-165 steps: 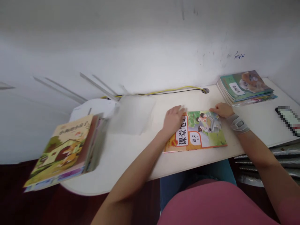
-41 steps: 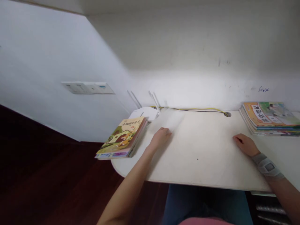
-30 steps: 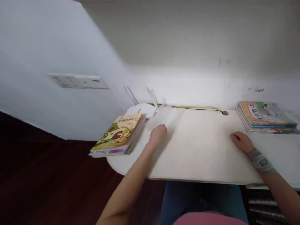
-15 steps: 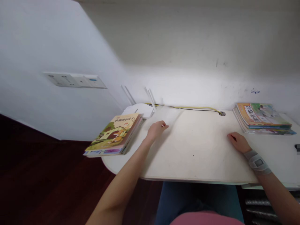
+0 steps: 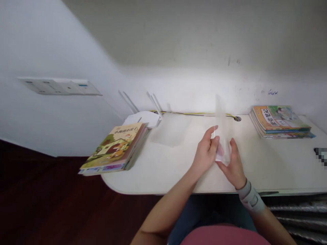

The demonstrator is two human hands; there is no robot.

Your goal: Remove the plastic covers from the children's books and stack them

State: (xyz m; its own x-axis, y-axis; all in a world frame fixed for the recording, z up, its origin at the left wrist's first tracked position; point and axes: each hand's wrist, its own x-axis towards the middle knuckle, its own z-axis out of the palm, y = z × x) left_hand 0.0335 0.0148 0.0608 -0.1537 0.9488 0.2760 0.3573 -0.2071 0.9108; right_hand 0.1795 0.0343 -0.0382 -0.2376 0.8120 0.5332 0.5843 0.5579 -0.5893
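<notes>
A white desk (image 5: 276, 170) against a pale wall carried the scene, with a left stack of books (image 5: 114, 149) overhanging its near-left corner and a right stack of books (image 5: 279, 121) squared up at the far right, well apart. A white router (image 5: 143, 119) stood just beyond the left stack, a flat clear sheet (image 5: 170, 131) lay on the desk beside it, and a yellow and black cable (image 5: 194, 114) ran along the far edge. At the middle of the desk the person's hands were drawn close together on a second clear sheet (image 5: 221, 149), held upright above the surface and blurred. The left hand (image 5: 205, 153) was pinched on its left edge. The right hand (image 5: 232, 165), a grey wrist strap (image 5: 251, 199) below it, lay flat-fingered against the other side, and whether it gripped could not be told. By the look of it the work with this sheet had only begun: it was lifted and in hand, but no book lay before the person and neither stack was touched.
</notes>
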